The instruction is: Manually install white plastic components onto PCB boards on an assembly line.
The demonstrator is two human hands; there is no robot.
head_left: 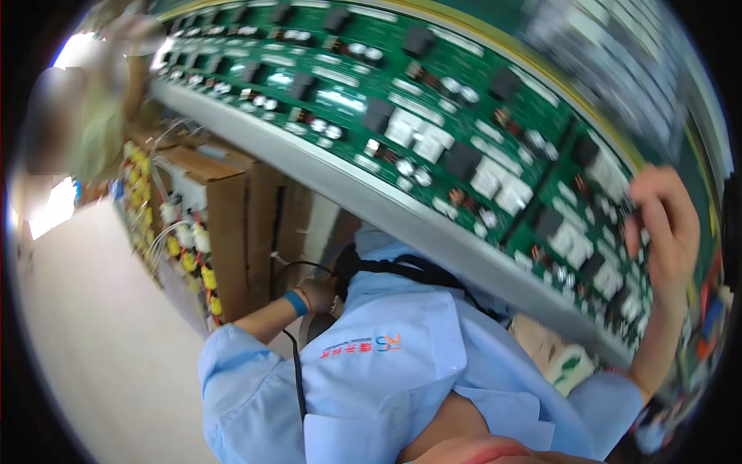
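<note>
Over the right end of a long panel of green circuit boards [340, 81], my right hand [666, 220] has its fingers bent down in a pinch at the components. Whatever lies between the fingertips is hidden. White block-shaped parts [570, 241], black square parts [457, 161] and small silver cylinders [413, 172] stand on the boards near it. My left hand [317, 295] is low by my waist, beside a black cable [297, 371], with a blue wristband [296, 302] on its wrist. Its fingers are hidden, so its grip does not show.
A grey metal rail [309, 158] edges the panel on my side. Brown cardboard boxes [224, 224] stand at the left, with yellow wired parts [188, 263] beside them. Blurred pale trays [610, 62] lie beyond the panel. Another person [100, 116] is at the far left.
</note>
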